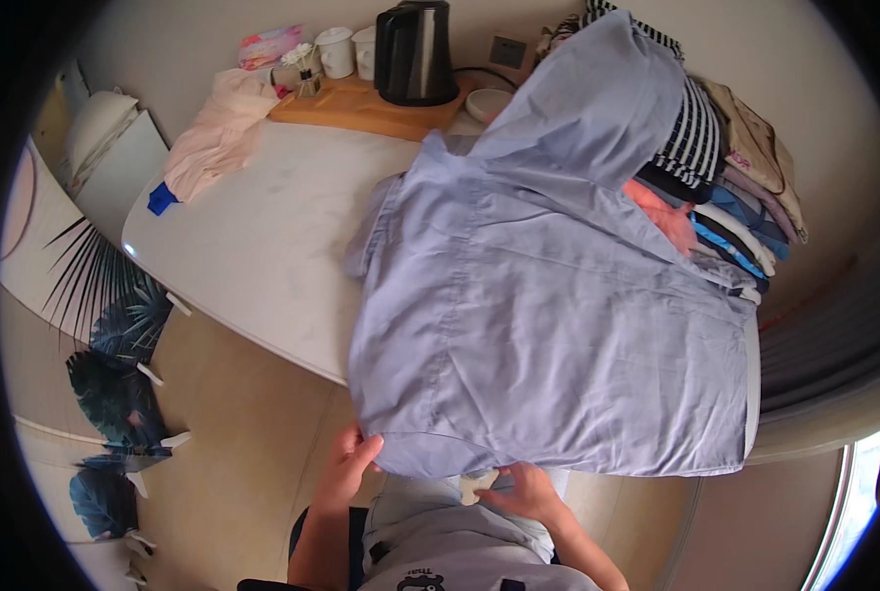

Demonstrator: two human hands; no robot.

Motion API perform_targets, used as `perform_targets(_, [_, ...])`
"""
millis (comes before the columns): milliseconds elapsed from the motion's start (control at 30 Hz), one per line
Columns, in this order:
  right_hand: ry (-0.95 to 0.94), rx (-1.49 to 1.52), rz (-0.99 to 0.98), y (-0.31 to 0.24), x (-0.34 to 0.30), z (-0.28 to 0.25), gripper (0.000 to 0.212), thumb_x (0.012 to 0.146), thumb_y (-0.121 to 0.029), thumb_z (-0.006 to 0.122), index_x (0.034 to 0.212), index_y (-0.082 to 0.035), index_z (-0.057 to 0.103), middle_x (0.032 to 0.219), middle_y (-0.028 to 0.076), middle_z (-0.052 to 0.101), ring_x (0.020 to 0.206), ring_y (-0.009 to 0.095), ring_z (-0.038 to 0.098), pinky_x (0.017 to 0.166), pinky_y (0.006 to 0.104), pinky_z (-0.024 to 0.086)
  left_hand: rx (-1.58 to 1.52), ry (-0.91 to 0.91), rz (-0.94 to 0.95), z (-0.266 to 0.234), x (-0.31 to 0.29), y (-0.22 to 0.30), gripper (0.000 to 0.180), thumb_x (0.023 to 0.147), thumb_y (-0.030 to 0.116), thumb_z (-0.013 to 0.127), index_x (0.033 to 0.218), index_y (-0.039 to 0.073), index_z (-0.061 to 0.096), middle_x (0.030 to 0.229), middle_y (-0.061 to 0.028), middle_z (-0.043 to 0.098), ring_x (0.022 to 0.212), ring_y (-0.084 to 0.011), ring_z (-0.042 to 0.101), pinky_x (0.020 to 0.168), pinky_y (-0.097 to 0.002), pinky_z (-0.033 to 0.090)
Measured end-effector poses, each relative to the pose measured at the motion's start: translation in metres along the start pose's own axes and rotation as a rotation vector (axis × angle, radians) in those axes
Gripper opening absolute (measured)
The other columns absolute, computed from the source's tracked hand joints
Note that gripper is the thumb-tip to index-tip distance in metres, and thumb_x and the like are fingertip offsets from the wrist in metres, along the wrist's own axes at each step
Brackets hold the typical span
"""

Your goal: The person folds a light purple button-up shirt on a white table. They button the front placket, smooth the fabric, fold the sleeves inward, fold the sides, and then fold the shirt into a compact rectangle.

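Head view: where's the shirt (548, 355), and how are the fingers?
Spread on the white table (262, 227), straight ahead of both hands. Left hand (349, 465) touches its near-left corner; pinched or just resting, can't tell. Right hand (528, 492) is at the near hem, thumb spread from forefinger; grip can't tell.

What's in the way?
Clothes pile (755, 187), far and right of the right fingers. One sleeve lies up over it. Straight beyond the fingers, well apart: kettle (415, 54) on a tray (361, 110), white mugs (335, 52) behind. Peach garment (218, 133) far off, left of the left fingers.

Materials?
Shirt: thin lavender-blue woven cloth, lightly creased, stitched seam, curved hem corner by left fingers. Table: smooth, glossy, rounded end. Tray: flat, orange-brown, wood look. Kettle: black with a brushed metal body. Pile: stacked folds, black-and-white stripes on one piece. Peach one: soft, crumpled.
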State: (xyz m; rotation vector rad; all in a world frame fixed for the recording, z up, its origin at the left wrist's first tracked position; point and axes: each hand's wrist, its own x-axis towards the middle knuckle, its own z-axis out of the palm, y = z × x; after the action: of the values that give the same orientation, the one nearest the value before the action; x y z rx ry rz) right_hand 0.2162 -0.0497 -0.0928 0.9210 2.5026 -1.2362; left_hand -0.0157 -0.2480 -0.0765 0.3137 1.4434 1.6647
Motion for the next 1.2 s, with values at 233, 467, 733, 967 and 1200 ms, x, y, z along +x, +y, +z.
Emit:
perform_targets(233, [0.219, 0.013, -0.039, 0.071, 0.049, 0.045, 0.055, 0.078, -0.048, 0.072, 0.108, -0.002, 0.066, 0.107, 0.017, 0.067, 0.100, 0.034, 0.063, 0.087, 0.0395, 0.049, -0.008, 0.232, 0.176, 0.050, 0.002, 0.014, 0.054, 0.086, 0.013, 0.067, 0.134, -0.002, 0.046, 0.121, -0.0062, 0.058, 0.103, -0.0150, 0.057, 0.091, -0.0295, 0.044])
perform_targets(467, [0.737, 0.153, -0.014, 0.097, -0.031, -0.006, 0.028, 0.075, -0.008, 0.072, 0.101, -0.004, 0.065, 0.097, 0.016, 0.066, 0.090, 0.030, 0.063, 0.078, 0.0370, 0.049, -0.220, 0.230, 0.137, 0.009, 0.001, -0.043, 0.058, 0.085, 0.004, 0.063, 0.138, 0.000, 0.041, 0.129, -0.0080, 0.054, 0.115, -0.0181, 0.053, 0.099, -0.0324, 0.040])
perform_targets(733, [1.656, -0.101, -0.049, 0.105, -0.143, -0.107, 0.023, 0.071, 0.004, 0.067, 0.093, 0.002, 0.061, 0.095, 0.013, 0.061, 0.099, 0.029, 0.059, 0.085, 0.0359, 0.045, 0.149, 0.042, -0.024, -0.014, 0.014, -0.095, 0.067, 0.074, 0.006, 0.074, 0.134, -0.003, 0.047, 0.130, -0.0085, 0.053, 0.117, -0.0219, 0.051, 0.100, -0.0359, 0.041])
perform_targets(967, [1.341, -0.432, 0.067, 0.135, -0.175, -0.165, 0.041, 0.060, 0.001, 0.073, 0.100, -0.011, 0.072, 0.120, 0.009, 0.063, 0.126, 0.032, 0.047, 0.109, 0.0493, 0.031, 0.310, -0.312, -0.005, -0.045, 0.008, -0.064, 0.064, 0.070, 0.003, 0.076, 0.129, -0.004, 0.052, 0.123, -0.0083, 0.059, 0.114, -0.0230, 0.055, 0.099, -0.0371, 0.041])
perform_targets(1200, [0.975, -0.046, -0.149, 0.134, -0.184, -0.217, 0.019, 0.060, 0.000, 0.059, 0.078, -0.003, 0.066, 0.088, 0.007, 0.071, 0.103, 0.027, 0.064, 0.111, 0.0516, 0.027, 0.569, 0.114, 0.371, -0.144, -0.037, -0.053, 0.044, 0.083, 0.012, 0.070, 0.120, -0.007, 0.057, 0.118, -0.0137, 0.062, 0.110, -0.0230, 0.059, 0.098, -0.0357, 0.043])
